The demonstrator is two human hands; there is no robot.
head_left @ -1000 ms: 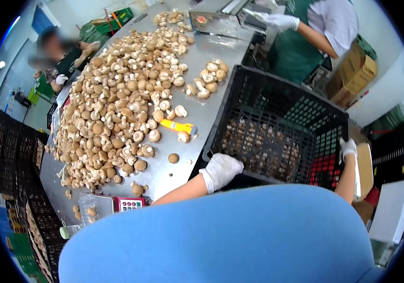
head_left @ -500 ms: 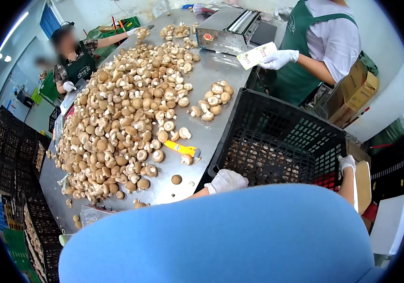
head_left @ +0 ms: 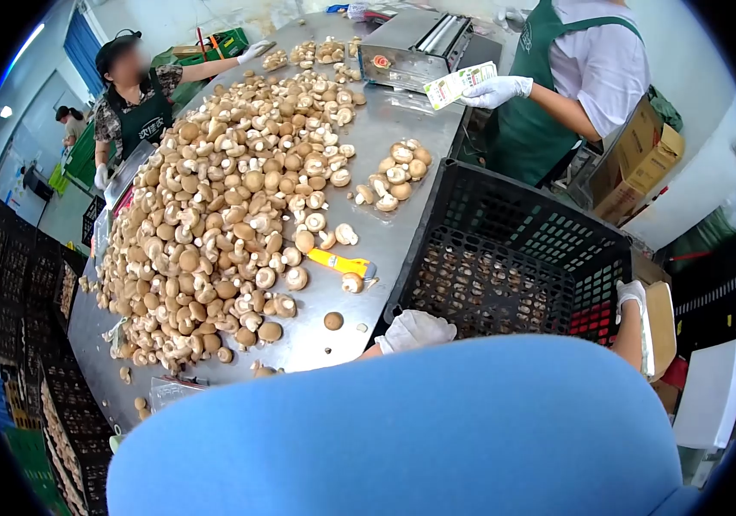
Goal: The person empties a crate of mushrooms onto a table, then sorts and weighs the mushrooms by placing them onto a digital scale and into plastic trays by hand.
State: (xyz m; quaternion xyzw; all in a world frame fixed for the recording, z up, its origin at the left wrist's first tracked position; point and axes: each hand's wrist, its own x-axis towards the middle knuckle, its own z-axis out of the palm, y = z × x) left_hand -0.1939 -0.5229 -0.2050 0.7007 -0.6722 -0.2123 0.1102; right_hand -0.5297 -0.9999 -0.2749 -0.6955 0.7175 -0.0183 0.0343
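Note:
A black plastic crate (head_left: 505, 199) with slatted walls stands tilted against the right edge of the metal table (head_left: 342, 327). Through the slots of its floor, brown and white pieces show. My left hand (head_left: 417, 331), in a white glove, is closed at the crate's near left corner; its fingertips are partly hidden. My right hand (head_left: 632, 298), also gloved, has its fingers wrapped over the right rim. To the left lie a big heap of brown mushrooms (head_left: 213, 215), a yellow utility knife (head_left: 339, 262) and a small group of mushrooms (head_left: 398, 176).
A steel wrapping machine (head_left: 415, 47) sits at the table's far end. Beside it, a co-worker's gloved hand (head_left: 497, 90) holds printed labels (head_left: 458, 84). Another co-worker (head_left: 135, 103) stands across the table. Cardboard boxes (head_left: 643, 168) are at right; a blue surface (head_left: 402, 430) blocks the foreground.
The view has shifted slightly. The far-left co-worker's outstretched hand has drawn off the small mushroom cluster at the table's far edge. My hands stay on the crate.

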